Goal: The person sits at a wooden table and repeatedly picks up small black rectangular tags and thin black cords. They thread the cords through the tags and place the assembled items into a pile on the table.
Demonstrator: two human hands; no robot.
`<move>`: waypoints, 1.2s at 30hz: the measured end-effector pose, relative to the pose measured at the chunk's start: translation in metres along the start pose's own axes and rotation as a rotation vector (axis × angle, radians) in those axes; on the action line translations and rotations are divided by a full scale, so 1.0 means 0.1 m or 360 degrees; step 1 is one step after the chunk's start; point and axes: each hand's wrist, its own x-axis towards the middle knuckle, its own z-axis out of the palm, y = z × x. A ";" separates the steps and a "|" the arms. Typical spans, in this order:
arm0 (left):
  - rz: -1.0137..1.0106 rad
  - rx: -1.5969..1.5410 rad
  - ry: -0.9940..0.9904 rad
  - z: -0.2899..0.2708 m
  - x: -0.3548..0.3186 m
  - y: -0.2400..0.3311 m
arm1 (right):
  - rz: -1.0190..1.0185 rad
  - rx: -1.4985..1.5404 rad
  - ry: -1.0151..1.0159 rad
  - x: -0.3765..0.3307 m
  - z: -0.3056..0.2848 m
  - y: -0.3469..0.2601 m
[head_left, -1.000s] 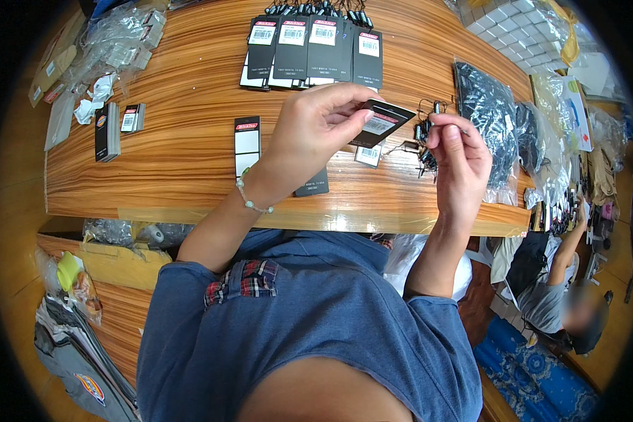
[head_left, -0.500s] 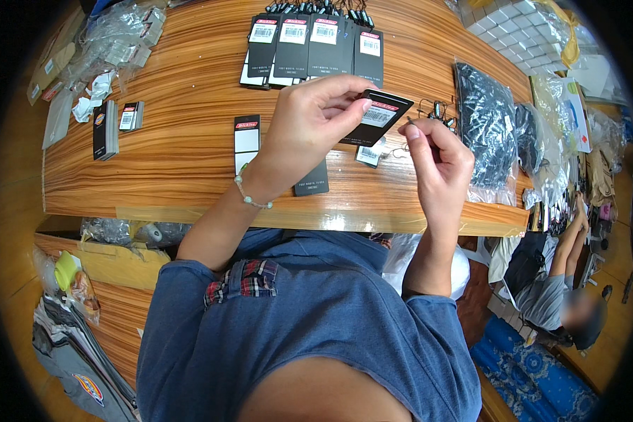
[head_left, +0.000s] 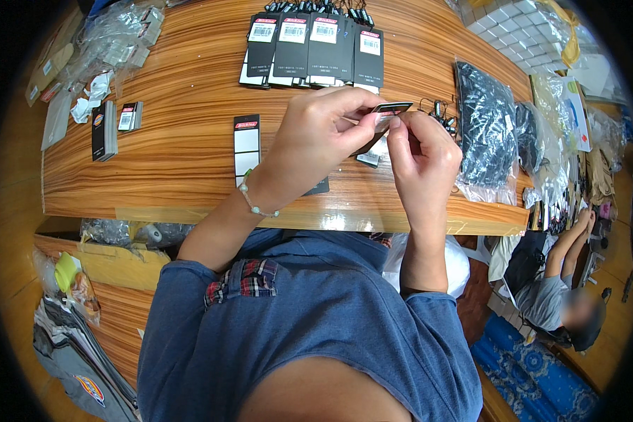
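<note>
Above the table's near half, my left hand [head_left: 320, 130] pinches a black hang tag [head_left: 392, 107], tilted so that its face shows narrowly. My right hand [head_left: 425, 149] is closed at the tag's top end, thumb and forefinger pressed together on a thin dark cord, mostly hidden by the fingers. Under my left wrist lies a black tag with white panels [head_left: 247, 144], and beside it another dark tag [head_left: 320, 186] is partly covered. A small white label [head_left: 368, 159] shows below the held tag.
Rows of corded black tags [head_left: 309, 49] lie at the far middle. Small tag stacks [head_left: 104, 131] and clear plastic bags [head_left: 116, 42] are at left. Black cords [head_left: 439, 112] lie beside a plastic-wrapped dark bundle [head_left: 487, 130] at right. Another person [head_left: 548, 295] sits at far right.
My right hand has moved up and left, bringing its fingertips to the hang tag's top. The tag has tipped, showing less of its face.
</note>
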 end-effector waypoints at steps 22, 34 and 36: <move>0.0560 0.0762 -0.0121 -0.04 0.00 0.03 | 0.0334 0.0788 0.0045 -0.01 -0.02 0.12; 0.0980 0.1079 -0.0044 0.00 -0.01 -0.01 | 0.0705 0.1448 -0.0544 -0.02 -0.20 0.24; 0.1133 0.1088 -0.0039 0.00 0.01 -0.03 | 0.0826 0.1780 -0.0532 -0.04 -0.18 0.25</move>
